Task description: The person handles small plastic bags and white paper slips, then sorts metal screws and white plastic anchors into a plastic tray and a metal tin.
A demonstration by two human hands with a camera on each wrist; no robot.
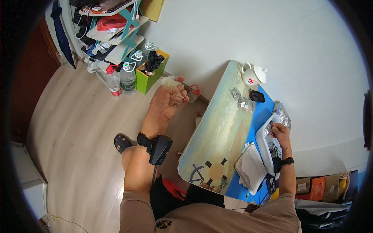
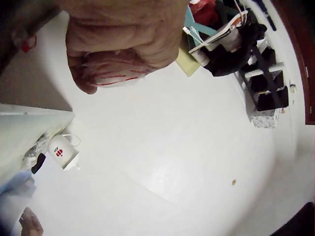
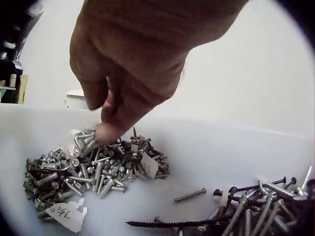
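Note:
My left hand, palm up with curled fingers, holds a crumpled clear plastic bag with red stripes, out to the left of the table. My right hand reaches down into the white plastic bin at the table's right side. In the right wrist view its thumb and fingers are curled downward, with a fingertip at a cluster of shiny silver screws. Beneath lies a pile of mixed screws with a torn paper label. Longer dark screws are heaped nearer the camera.
On the table are a lidded white mug, small clear bags, a black case and a paper stack. Water bottles and a green box stand on the floor beside a shelf.

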